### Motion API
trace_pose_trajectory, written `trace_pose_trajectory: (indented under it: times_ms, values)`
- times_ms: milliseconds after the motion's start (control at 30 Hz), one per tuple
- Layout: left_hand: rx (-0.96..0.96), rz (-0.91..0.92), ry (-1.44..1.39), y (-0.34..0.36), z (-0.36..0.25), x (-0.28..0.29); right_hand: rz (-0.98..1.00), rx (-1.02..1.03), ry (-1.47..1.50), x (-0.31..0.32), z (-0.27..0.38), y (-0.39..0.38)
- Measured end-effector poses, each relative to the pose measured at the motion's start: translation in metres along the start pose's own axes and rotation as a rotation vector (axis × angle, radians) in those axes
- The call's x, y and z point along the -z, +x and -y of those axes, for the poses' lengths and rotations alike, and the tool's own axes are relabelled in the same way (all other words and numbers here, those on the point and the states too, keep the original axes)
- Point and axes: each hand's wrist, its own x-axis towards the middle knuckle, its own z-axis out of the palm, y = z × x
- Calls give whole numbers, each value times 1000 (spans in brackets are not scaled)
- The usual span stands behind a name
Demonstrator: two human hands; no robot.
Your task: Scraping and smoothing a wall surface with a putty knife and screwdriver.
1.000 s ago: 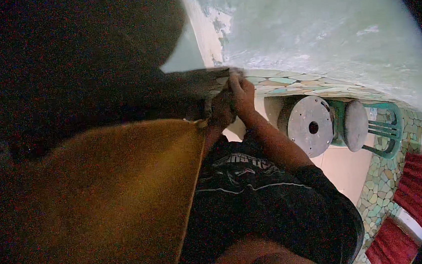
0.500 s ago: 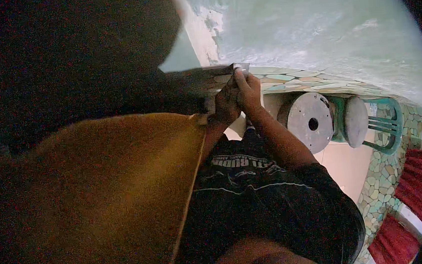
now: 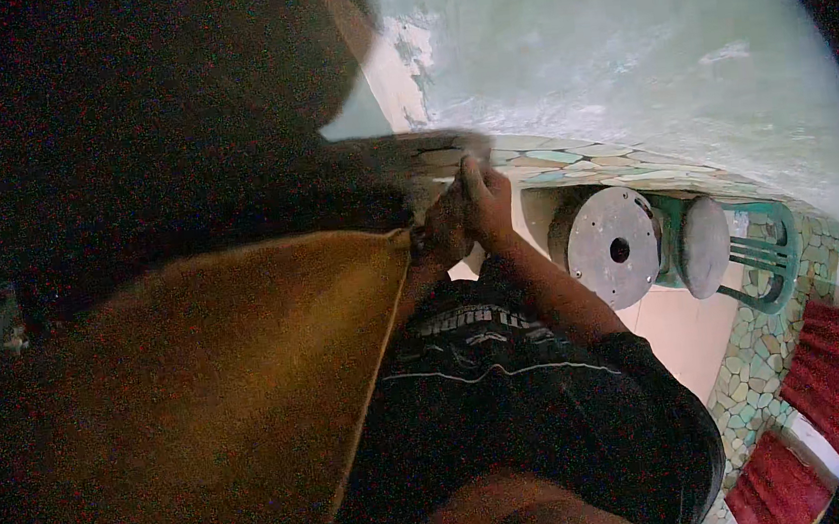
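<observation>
Just off the brown cloth's (image 3: pixel 249 367) upper corner, the right hand (image 3: pixel 490 202) curls closed on a blurred greyish thing (image 3: pixel 478 145) at its fingertips; whether the shadowed left hand (image 3: pixel 444 226) grips cannot be told. Pale floor (image 3: pixel 681 339) opens rightward, past a round grey disc (image 3: pixel 599 256). Above stretch stone-patterned band (image 3: pixel 570 157) and pale green wall (image 3: pixel 599 27).

The disc (image 3: pixel 599 246) lies between right hand (image 3: pixel 488 204) and chair (image 3: pixel 790 250).

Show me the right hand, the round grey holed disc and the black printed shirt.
Right hand (image 3: pixel 490 206): head view, its back.
Round grey holed disc (image 3: pixel 597 249): head view, face beside hole.
Black printed shirt (image 3: pixel 543 416): head view, front.
</observation>
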Motion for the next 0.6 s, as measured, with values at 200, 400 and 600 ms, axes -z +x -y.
trace_pose_trajectory:
  times_ms: [200, 400, 600]
  values:
    - [248, 47, -174, -9, 35, 3, 10, 197, 120, -6, 41, 7]
    - [481, 108, -345, -4, 49, 1, -109, 281, -345, 6, 7, -7]
    - [723, 145, -519, -11, 60, 3, -13, 51, 181, 3, 7, -5]
